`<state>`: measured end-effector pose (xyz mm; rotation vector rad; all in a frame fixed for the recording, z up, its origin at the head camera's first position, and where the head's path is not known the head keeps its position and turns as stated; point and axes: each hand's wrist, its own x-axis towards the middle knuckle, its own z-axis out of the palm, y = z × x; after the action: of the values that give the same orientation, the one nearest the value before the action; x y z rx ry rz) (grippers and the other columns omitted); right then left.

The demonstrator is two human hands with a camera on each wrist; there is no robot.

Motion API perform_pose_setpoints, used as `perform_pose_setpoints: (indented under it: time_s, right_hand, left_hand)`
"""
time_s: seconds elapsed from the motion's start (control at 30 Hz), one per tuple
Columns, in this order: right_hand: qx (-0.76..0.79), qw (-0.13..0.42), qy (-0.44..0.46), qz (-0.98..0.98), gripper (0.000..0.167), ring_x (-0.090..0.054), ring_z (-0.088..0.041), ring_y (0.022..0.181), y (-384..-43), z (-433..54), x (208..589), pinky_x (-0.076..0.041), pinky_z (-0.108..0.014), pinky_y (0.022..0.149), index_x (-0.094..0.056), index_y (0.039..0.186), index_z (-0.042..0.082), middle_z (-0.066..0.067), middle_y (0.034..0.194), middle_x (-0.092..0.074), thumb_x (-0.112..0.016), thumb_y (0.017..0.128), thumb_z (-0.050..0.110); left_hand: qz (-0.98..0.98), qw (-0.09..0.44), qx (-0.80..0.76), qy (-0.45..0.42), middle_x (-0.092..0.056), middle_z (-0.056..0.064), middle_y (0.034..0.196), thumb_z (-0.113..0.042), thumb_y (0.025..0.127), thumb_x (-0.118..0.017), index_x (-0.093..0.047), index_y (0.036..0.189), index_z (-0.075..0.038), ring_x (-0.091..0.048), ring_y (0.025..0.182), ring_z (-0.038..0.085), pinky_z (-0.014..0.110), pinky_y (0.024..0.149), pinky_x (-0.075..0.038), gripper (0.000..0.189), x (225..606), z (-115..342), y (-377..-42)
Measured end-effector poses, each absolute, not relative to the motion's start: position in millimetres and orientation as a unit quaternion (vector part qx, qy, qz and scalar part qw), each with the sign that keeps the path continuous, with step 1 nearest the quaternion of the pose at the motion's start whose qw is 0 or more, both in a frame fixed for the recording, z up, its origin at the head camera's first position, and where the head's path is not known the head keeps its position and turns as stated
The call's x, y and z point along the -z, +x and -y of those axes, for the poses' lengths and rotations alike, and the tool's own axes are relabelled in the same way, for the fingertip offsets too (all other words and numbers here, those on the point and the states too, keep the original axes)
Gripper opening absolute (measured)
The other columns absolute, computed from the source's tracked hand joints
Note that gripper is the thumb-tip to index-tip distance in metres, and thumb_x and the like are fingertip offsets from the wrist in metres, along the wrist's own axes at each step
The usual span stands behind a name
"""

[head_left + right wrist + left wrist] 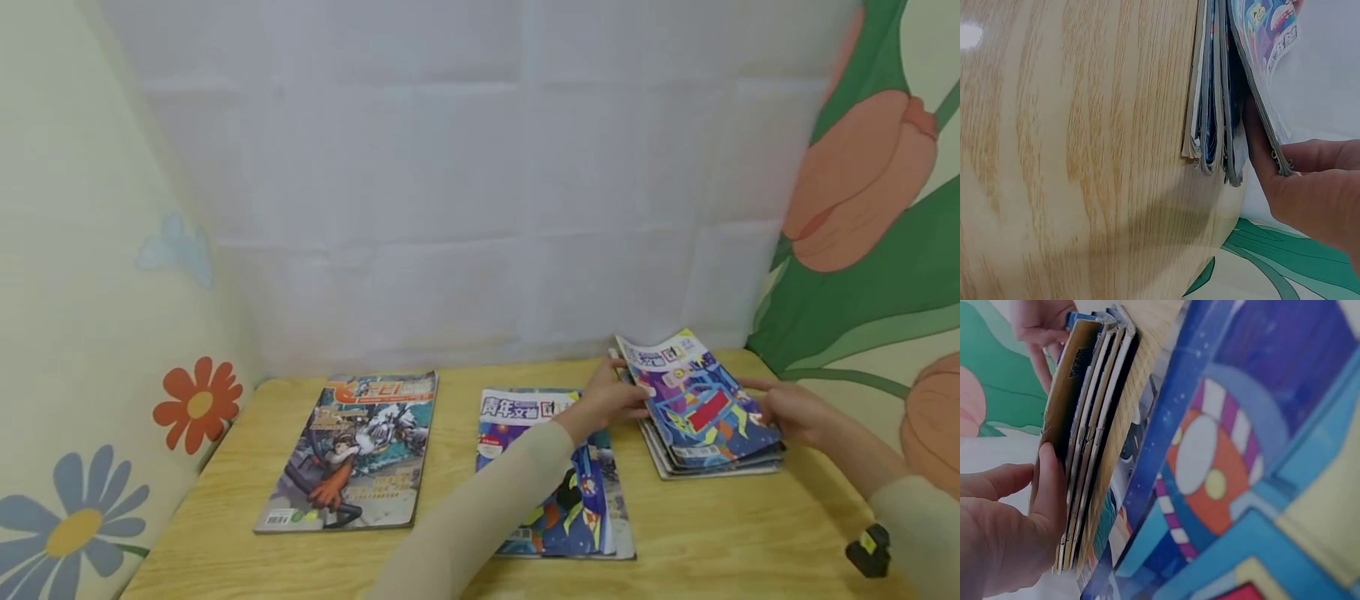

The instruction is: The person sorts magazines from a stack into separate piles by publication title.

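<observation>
At the right of the table, a blue magazine (pixel 701 404) with a white title band lies tilted on top of a stack of magazines (pixel 720 471). My right hand (pixel 798 412) pinches its right edge; in the right wrist view, that hand (pixel 1325 197) has fingers beneath the top magazine (pixel 1259 81) and lifts this edge off the stack (pixel 1213 119). My left hand (pixel 603 396) holds the left edge of the same magazine. Seen from the left wrist, the left hand (pixel 1007 537) has its fingertips at the stack's spines (pixel 1094 425).
A second pile, topped by a similar blue magazine (pixel 517 429), lies mid-table, partly under my left forearm. Farther left is a magazine with a fantasy cover (pixel 360 454). A small black object (pixel 868 550) is by my right sleeve. White sheeting (pixel 480 183) hangs behind the wooden table (pixel 210 517).
</observation>
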<state>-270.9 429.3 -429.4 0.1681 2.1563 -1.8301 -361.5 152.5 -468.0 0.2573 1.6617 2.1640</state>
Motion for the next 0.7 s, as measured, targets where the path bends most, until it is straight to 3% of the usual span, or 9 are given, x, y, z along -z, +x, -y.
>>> perform_pose_setpoints:
  time_s: [0.23, 0.43, 0.53, 0.7]
  right_hand:
    - [0.611, 0.143, 0.061, -0.776, 0.084, -0.062, -0.023, 0.095, -272.3, -430.7, 427.5, -0.056, -0.038, 0.079, -0.006, 0.157, -0.011, -0.016, 0.12, -0.061, -0.044, 0.082, -0.015]
    - [0.504, 0.094, 0.07, -0.856, 0.066, -0.056, -0.022, 0.085, -266.4, -424.3, 423.7, -0.053, -0.035, 0.069, -0.027, 0.147, -0.021, -0.012, 0.099, -0.061, -0.054, 0.092, 0.002]
    - [0.418, 0.059, 0.053, -0.905, 0.056, -0.06, -0.024, 0.081, -261.8, -418.3, 420.3, -0.054, -0.038, 0.066, -0.039, 0.137, -0.025, -0.018, 0.093, -0.063, -0.056, 0.095, 0.008]
    - [0.271, -0.003, 0.007, -0.963, 0.048, -0.066, -0.032, 0.08, -254.5, -406.2, 410.1, -0.056, -0.044, 0.067, -0.048, 0.123, -0.029, -0.038, 0.104, -0.062, -0.055, 0.094, 0.008]
  left_hand:
    - [-0.723, 0.137, -0.675, 0.052, -0.064, 0.018, 0.091, 0.018, 0.077, -0.073, -0.051, 0.135, -0.004, -0.068, 0.06, 0.031, 0.044, 0.063, -0.061, 0.066, 454.7, -153.1, -353.6]
    - [-0.749, 0.15, -0.642, 0.059, -0.066, 0.016, 0.081, 0.014, 0.08, -0.075, -0.049, 0.141, 0.0, -0.063, 0.053, 0.023, 0.041, 0.063, -0.061, 0.068, 458.0, -149.6, -355.7]
    - [-0.747, 0.169, -0.639, 0.076, -0.066, 0.014, 0.082, 0.009, 0.084, -0.075, -0.049, 0.142, 0.0, -0.064, 0.058, 0.023, 0.039, 0.064, -0.061, 0.063, 459.8, -144.8, -358.5]
    - [-0.759, 0.178, -0.615, 0.116, -0.064, 0.012, 0.09, 0.003, 0.09, -0.069, -0.056, 0.136, -0.001, -0.07, 0.073, 0.028, 0.038, 0.068, -0.061, 0.048, 455.5, -127.1, -360.0]
